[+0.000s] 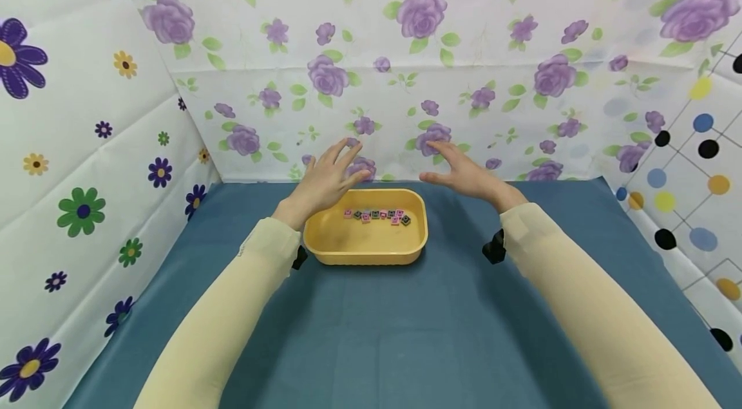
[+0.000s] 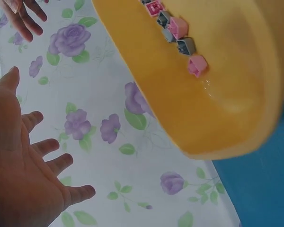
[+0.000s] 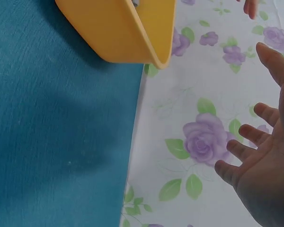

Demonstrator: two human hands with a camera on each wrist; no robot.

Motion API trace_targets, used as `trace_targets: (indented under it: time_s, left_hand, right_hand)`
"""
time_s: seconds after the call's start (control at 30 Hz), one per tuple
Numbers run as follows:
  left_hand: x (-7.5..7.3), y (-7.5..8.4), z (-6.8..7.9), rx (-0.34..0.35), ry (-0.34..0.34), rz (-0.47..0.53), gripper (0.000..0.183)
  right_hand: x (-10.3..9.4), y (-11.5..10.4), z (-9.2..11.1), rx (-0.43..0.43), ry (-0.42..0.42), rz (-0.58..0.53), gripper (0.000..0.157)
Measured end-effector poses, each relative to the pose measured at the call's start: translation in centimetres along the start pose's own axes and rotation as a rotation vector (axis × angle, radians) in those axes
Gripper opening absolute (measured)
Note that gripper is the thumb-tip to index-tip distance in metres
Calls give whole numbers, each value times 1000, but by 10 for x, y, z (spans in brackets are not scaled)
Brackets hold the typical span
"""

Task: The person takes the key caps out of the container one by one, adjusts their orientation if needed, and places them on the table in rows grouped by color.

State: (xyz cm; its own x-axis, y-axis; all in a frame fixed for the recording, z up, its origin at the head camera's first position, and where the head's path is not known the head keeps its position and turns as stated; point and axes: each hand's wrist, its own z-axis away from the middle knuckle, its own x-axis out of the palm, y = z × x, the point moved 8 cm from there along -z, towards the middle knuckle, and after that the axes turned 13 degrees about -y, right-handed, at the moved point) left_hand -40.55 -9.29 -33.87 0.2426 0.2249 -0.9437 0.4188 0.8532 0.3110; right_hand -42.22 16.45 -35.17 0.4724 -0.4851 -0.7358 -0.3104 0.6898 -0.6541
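Note:
A yellow plastic tub [image 1: 365,258] stands on the blue cloth near the back of the table. Inside it, along the far side, lie several small pink and dark grey keycap-like pieces [image 2: 197,65]. My left hand [image 1: 324,182] is raised over the tub's left back corner, fingers spread and holding nothing. To the right of the tub and above the cloth, my right hand [image 1: 466,176] is also held up with its fingers apart and nothing in them. The two palms face each other across a gap, seen at the top of the head view's tub.
Blue cloth [image 1: 406,332] covers the table. Behind it hangs a white sheet with purple roses [image 1: 421,13]. A flower-printed sheet [image 1: 81,210] forms the left side, and a dotted sheet [image 1: 703,238] the right. Dark wrist cameras [image 1: 494,248] sit under the sleeves.

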Motion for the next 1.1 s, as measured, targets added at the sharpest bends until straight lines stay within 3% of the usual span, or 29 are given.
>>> trace_targets:
  time_s: [0.3, 0.5, 0.77, 1.1]
  left_hand:
    - [9, -20, 18, 7, 7, 57, 72]
    - [16, -37, 34, -8, 4, 165, 73]
    - [33, -55, 49, -32, -28, 283, 74]
    - [36, -64, 56, -26, -22, 355, 72]
  right_hand:
    - [10, -10, -3, -68, -6, -23, 88]
    - [17, -18, -3, -114, -20, -55, 87]
    - [25, -11, 0, -117, -63, -95, 84]
    - [24, -12, 0, -127, -69, -103, 84]
